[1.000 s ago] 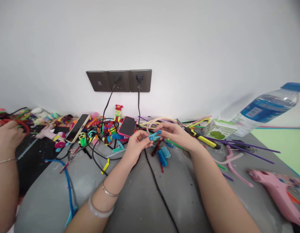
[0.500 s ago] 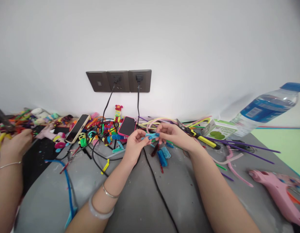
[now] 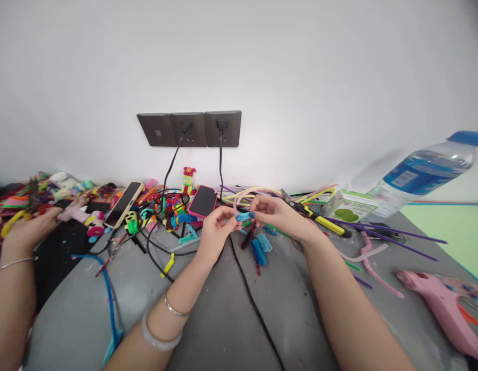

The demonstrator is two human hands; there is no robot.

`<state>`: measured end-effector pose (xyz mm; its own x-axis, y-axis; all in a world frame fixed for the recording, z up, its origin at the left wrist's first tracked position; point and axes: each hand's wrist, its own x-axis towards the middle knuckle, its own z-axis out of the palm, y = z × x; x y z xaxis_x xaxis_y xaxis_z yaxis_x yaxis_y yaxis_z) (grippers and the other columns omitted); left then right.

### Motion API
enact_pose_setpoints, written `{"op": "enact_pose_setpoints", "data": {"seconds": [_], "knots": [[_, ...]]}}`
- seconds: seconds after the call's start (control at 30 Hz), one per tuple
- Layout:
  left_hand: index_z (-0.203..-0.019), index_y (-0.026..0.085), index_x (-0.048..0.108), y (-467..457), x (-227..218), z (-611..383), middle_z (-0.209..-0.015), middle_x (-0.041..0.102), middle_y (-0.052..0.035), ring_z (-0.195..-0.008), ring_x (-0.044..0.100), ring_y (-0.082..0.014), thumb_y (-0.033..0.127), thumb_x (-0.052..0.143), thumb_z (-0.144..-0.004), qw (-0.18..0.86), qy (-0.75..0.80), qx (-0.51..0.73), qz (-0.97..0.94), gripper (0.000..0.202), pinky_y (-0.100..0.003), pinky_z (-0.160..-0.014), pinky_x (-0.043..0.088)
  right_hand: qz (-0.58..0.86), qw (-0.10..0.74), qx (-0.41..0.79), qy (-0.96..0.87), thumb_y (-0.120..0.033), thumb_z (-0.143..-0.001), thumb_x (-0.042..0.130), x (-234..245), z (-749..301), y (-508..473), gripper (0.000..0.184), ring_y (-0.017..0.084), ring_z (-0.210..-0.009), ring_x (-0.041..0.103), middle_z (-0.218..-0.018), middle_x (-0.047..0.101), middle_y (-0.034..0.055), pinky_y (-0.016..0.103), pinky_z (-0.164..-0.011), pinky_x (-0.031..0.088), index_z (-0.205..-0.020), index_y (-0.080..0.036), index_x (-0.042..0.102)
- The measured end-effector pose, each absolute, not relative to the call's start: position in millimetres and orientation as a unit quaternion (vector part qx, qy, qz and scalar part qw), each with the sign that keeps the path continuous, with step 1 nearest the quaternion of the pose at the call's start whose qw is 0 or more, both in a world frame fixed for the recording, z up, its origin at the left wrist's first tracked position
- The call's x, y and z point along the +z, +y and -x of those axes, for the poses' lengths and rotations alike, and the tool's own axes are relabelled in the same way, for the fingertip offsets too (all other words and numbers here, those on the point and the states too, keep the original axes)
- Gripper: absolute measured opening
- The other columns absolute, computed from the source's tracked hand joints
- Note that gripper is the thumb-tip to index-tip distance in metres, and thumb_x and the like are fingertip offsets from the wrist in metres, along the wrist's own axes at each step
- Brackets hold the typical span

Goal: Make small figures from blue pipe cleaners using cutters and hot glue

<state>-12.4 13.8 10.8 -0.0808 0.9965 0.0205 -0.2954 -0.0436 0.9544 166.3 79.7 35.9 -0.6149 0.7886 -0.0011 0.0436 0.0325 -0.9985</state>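
Between my two hands is a short light-blue bundle of folded pipe cleaner (image 3: 245,216). My left hand (image 3: 215,229) pinches its left end between thumb and fingers. At the other end, my right hand (image 3: 275,215) grips it with closed fingertips. Just below them on the grey table lie a darker blue folded pipe cleaner piece (image 3: 258,252), a light-blue folded piece (image 3: 265,242) and a dark red piece (image 3: 247,239). A phone with a pink case (image 3: 203,201) lies behind my left hand.
Yellow-handled pliers (image 3: 327,225), a green-white box (image 3: 349,207) and a tilted water bottle (image 3: 420,172) are at right, with a pink glue gun (image 3: 443,304) nearer. A black cable (image 3: 248,293) crosses the table. At far left, another person's hand (image 3: 28,232) holds yellow-handled scissors.
My hands stay nearly in place, and my left fingers have shifted slightly on the light-blue bundle. The other person's hand with the scissors has moved a little to the right.
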Motion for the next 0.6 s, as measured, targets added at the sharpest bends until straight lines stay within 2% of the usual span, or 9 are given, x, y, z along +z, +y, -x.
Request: {"op": "enact_pose_setpoints", "data": {"seconds": [0.1,0.23,0.33,0.47,0.6], "knots": [[-0.082,0.018,0.065,13.9,10.6,12.4,-0.081,0.064,-0.0001,-0.072,0.065,-0.012,0.04,0.082,-0.069,0.544,0.424,0.599,-0.406,0.031,-0.025,-0.07,0.058,0.312,0.308,0.626,-0.645,-0.035,-0.074,0.077,36.0,-166.7,79.9,0.027,0.01,-0.06,0.059,-0.073,0.061,-0.0016,0.023,-0.058,0.051,-0.08,-0.018,0.057],[-0.092,0.02,0.068,12.8,11.5,13.5,-0.093,0.067,-0.0037,-0.083,0.066,-0.0166,0.031,0.08,-0.071,0.509,0.423,0.586,-0.467,0.026,-0.027,-0.072,0.058,0.314,0.302,0.625,-0.648,-0.036,-0.073,0.079,37.6,-167.4,80.0,0.028,0.009,-0.056,0.057,-0.07,0.061,-0.0028,0.023,-0.055,0.05,-0.077,-0.018,0.058],[-0.088,0.02,0.071,11.3,11.9,15.2,-0.094,0.069,-0.0053,-0.09,0.066,-0.0197,0.024,0.075,-0.075,0.466,0.433,0.568,-0.522,0.015,-0.027,-0.076,0.055,0.322,0.294,0.626,-0.647,-0.038,-0.073,0.079,39.8,-168.1,79.2,0.029,0.009,-0.055,0.057,-0.066,0.061,-0.0031,0.022,-0.054,0.049,-0.077,-0.018,0.058],[-0.084,0.02,0.072,10.1,12.5,16.9,-0.088,0.069,-0.0042,-0.083,0.066,-0.0186,0.024,0.075,-0.076,0.447,0.442,0.568,-0.531,0.009,-0.026,-0.073,0.053,0.331,0.296,0.629,-0.639,-0.04,-0.073,0.079,41.6,-169.1,77.9,0.031,0.009,-0.053,0.058,-0.064,0.062,-0.0027,0.022,-0.053,0.049,-0.078,-0.018,0.058],[-0.082,0.019,0.07,11.2,12.2,16.3,-0.083,0.068,-0.0028,-0.076,0.066,-0.0164,0.029,0.077,-0.075,0.486,0.425,0.578,-0.499,0.014,-0.026,-0.07,0.055,0.332,0.299,0.635,-0.63,-0.041,-0.072,0.081,42.3,-169.7,77.4,0.032,0.009,-0.053,0.058,-0.065,0.063,-0.0021,0.022,-0.052,0.049,-0.077,-0.018,0.059]]}}
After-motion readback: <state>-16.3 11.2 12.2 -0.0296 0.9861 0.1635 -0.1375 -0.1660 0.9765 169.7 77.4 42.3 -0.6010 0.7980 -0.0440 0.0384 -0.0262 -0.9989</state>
